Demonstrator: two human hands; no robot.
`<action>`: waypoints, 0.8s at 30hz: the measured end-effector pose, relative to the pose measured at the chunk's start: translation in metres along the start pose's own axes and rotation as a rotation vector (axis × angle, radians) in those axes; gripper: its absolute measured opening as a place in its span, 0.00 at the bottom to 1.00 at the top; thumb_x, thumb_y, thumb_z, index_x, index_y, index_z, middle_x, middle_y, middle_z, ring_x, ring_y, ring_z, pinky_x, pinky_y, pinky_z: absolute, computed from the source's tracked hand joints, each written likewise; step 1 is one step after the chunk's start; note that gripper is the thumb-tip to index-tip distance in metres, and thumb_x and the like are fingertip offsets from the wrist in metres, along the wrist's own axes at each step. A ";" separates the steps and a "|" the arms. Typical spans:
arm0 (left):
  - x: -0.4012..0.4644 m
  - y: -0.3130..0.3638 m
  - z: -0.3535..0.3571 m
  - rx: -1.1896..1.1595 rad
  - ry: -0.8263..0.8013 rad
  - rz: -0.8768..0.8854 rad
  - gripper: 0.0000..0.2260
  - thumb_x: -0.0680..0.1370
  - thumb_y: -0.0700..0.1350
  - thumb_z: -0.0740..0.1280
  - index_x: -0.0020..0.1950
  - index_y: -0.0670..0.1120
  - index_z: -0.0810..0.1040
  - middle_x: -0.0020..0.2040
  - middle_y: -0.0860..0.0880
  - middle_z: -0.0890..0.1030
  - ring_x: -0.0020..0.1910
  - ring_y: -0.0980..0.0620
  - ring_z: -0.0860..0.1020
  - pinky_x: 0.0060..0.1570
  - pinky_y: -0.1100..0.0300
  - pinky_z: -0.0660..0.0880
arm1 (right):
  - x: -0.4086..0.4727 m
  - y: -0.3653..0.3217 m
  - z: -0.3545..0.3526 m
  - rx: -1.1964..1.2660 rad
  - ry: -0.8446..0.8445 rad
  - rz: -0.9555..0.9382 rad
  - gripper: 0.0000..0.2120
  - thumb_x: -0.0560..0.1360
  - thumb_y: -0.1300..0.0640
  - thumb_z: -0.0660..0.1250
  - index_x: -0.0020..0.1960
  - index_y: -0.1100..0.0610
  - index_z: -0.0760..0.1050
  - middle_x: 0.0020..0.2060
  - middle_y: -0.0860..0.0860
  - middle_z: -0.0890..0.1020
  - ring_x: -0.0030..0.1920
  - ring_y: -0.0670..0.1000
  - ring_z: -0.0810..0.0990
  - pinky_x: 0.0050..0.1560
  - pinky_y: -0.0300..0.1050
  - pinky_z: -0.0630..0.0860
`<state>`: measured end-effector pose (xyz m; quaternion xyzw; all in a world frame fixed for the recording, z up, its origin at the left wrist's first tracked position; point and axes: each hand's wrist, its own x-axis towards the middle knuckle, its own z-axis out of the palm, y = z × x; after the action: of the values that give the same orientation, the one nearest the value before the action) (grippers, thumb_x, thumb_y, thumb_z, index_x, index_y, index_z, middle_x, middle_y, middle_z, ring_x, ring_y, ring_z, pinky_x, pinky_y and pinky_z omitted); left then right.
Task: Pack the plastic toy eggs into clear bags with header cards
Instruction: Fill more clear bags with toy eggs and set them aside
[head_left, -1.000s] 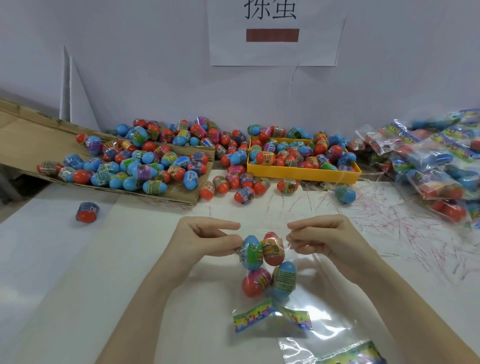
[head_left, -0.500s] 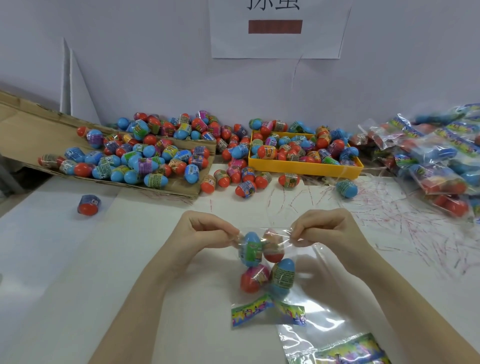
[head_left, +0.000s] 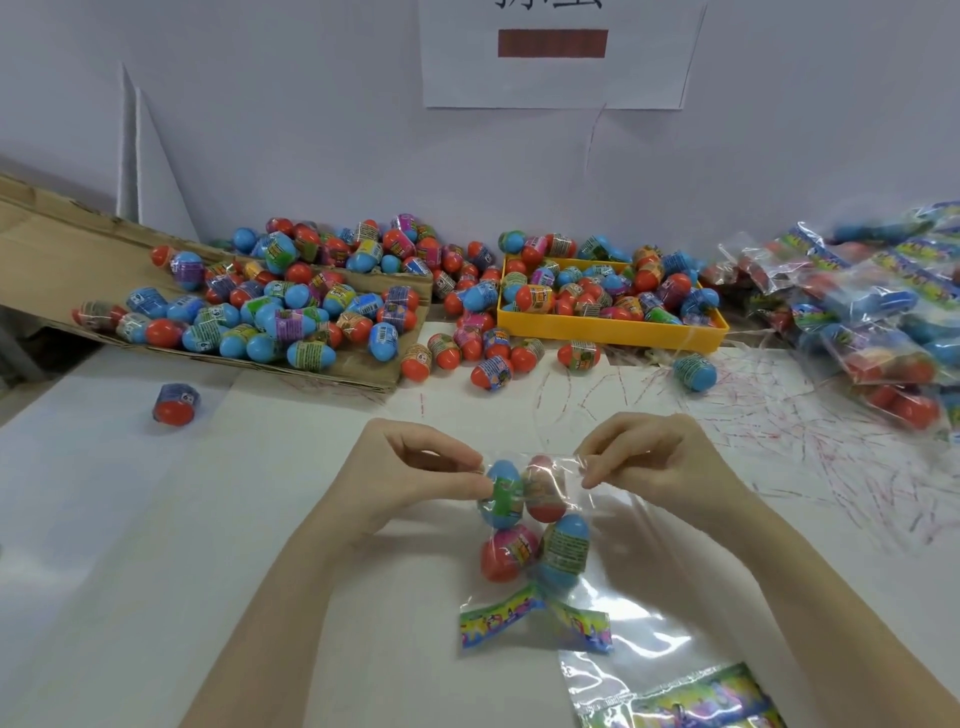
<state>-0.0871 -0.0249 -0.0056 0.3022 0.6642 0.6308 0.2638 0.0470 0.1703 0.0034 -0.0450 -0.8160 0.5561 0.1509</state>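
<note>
At the near edge of the counter (head_left: 130, 545), toward the right, lies a spare clear bag (head_left: 670, 691) with its printed card, within easy reach, probably the next one to fill; just beyond it the bag being packed (head_left: 566, 499) lies with its header card (head_left: 535, 621) toward the person and its open mouth pointing away; four toy eggs (head_left: 524, 525) sit inside, two by two, which looks like a full load, so the step in hand is most likely closing the mouth; the left hand (head_left: 410, 478) pinches the mouth's left corner between thumb and fingertips, and the right hand (head_left: 649, 462) pinches the right corner the same way, pulling the film taut across the top pair so the edge can be folded or sealed flat; against the frame half a second ago the hands are spread a little wider and the top edge is drawn straighter, while a second ago the plastic was barely stretched and the eggs stood more exposed; the eggs themselves have not shifted; further off, a lone egg (head_left: 176, 405) lies near the left edge; along the far edge a cardboard flap (head_left: 47, 260) carries loose eggs at the left, a yellow tray (head_left: 613, 332) holds more in the middle, and finished bags (head_left: 883, 312) pile at the right, stock on one side and output on the other
</note>
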 end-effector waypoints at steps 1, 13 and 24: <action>0.000 -0.001 0.000 0.001 0.008 0.003 0.09 0.52 0.41 0.77 0.31 0.47 0.85 0.33 0.47 0.84 0.33 0.54 0.83 0.34 0.68 0.77 | -0.001 -0.003 -0.006 0.027 -0.036 0.006 0.23 0.65 0.80 0.66 0.31 0.52 0.83 0.37 0.52 0.82 0.41 0.47 0.80 0.42 0.37 0.76; -0.002 0.001 0.000 0.002 -0.031 0.069 0.12 0.57 0.30 0.76 0.31 0.47 0.84 0.31 0.47 0.83 0.32 0.55 0.82 0.33 0.68 0.76 | 0.000 -0.008 0.025 -0.244 -0.133 0.069 0.13 0.61 0.43 0.75 0.43 0.47 0.81 0.36 0.44 0.83 0.35 0.38 0.77 0.34 0.31 0.73; 0.009 -0.002 -0.002 -0.323 0.128 -0.114 0.12 0.72 0.52 0.69 0.52 0.49 0.76 0.51 0.45 0.83 0.37 0.45 0.84 0.31 0.59 0.78 | 0.001 -0.028 -0.010 0.175 0.195 0.146 0.11 0.61 0.47 0.77 0.38 0.53 0.83 0.34 0.48 0.83 0.35 0.44 0.80 0.37 0.35 0.75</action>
<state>-0.0952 -0.0194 -0.0076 0.1771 0.5859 0.7310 0.3016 0.0514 0.1691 0.0332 -0.1446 -0.7404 0.6277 0.1922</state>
